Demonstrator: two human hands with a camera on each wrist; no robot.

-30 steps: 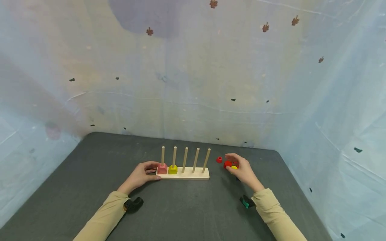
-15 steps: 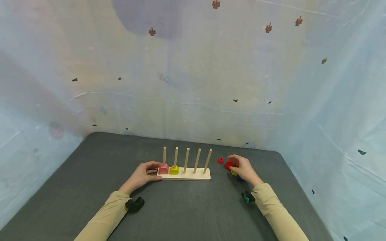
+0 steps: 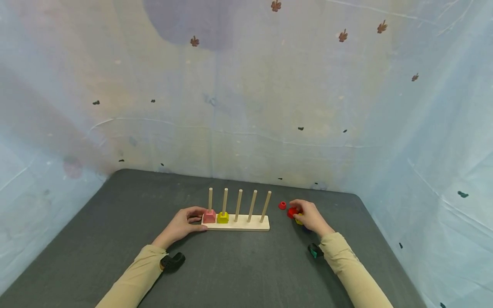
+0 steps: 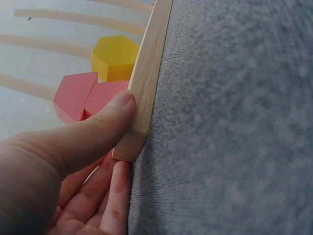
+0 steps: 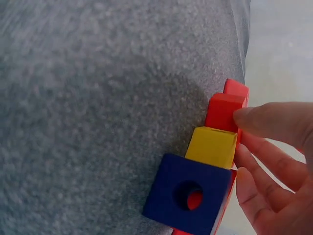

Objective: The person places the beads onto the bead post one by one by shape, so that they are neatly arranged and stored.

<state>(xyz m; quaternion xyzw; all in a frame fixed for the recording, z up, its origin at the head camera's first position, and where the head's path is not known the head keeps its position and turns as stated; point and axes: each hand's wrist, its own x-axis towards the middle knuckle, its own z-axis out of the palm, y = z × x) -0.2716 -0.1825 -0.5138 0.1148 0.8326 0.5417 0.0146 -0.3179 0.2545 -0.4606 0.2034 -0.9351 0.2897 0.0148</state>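
Note:
My left hand (image 3: 180,224) holds the left end of a wooden peg board (image 3: 252,226), thumb along the front edge and fingers round the end. Pink blocks (image 4: 73,95) sit at the foot of its leftmost peg; a yellow block (image 3: 223,218) is on the peg beside it. Over a small cluster of blocks, my right hand (image 3: 312,218) pinches a red block (image 5: 224,111), thumb on its near face and fingers behind. Against that block lies a yellow block (image 5: 212,146), then a dark blue block (image 5: 165,188) with a round hole. More red shows behind them, partly hidden.
A small red block (image 3: 282,205) lies on the dark grey table (image 3: 239,269), between the peg board and the cluster. Three bare pegs (image 3: 252,206) stand on the board's right part. A pale patterned curtain (image 3: 246,94) hangs behind the table and along its sides.
My right fingers have drawn together onto the red block. The left hand keeps its hold on the peg board, and the whole view has shifted slightly.

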